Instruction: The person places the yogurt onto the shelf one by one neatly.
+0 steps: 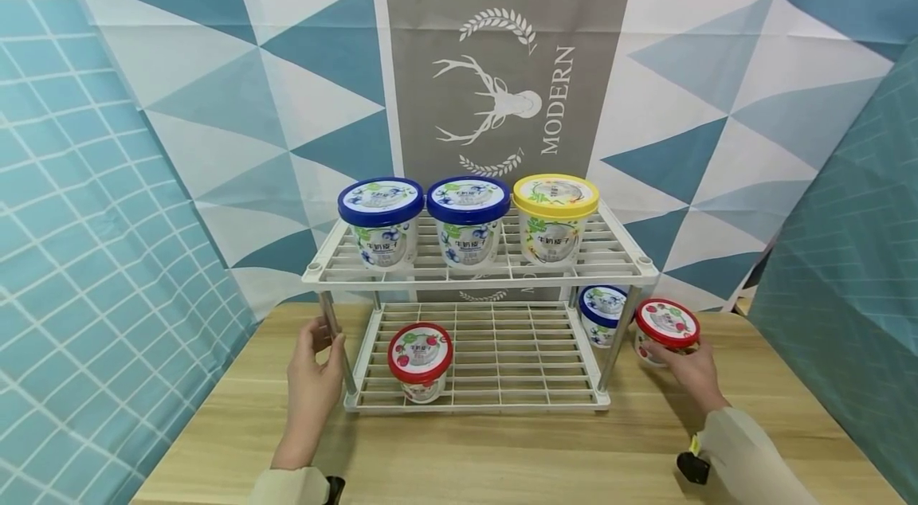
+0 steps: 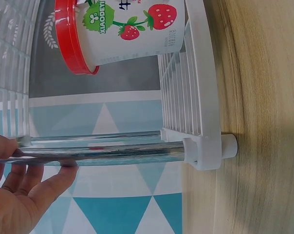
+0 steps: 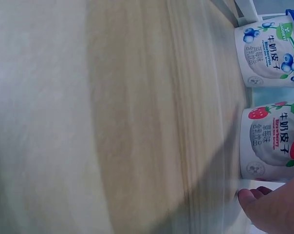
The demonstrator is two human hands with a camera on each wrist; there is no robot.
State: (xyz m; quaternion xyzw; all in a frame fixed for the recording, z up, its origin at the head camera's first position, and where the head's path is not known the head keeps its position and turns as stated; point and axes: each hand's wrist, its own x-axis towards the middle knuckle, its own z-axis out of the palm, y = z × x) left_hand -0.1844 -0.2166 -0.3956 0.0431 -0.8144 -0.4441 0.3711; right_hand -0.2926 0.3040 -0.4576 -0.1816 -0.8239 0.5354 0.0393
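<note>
My left hand grips the front left metal post of a white two-tier rack. To the right of the rack, my right hand holds a red-lidded strawberry yogurt tub that stands upright at table level; the right wrist view catches only part of that hand, beside the tub's printed side. Just left of it is a blue-lidded blueberry tub, partly behind the rack's right post in the head view. Another red-lidded strawberry tub sits on the lower tier, toward the left.
On the upper tier, two blue-lidded tubs and a yellow-lidded tub stand in a row. The rack rests on a wooden table. Patterned cloth hangs behind, with tiled-look blue cloth at left.
</note>
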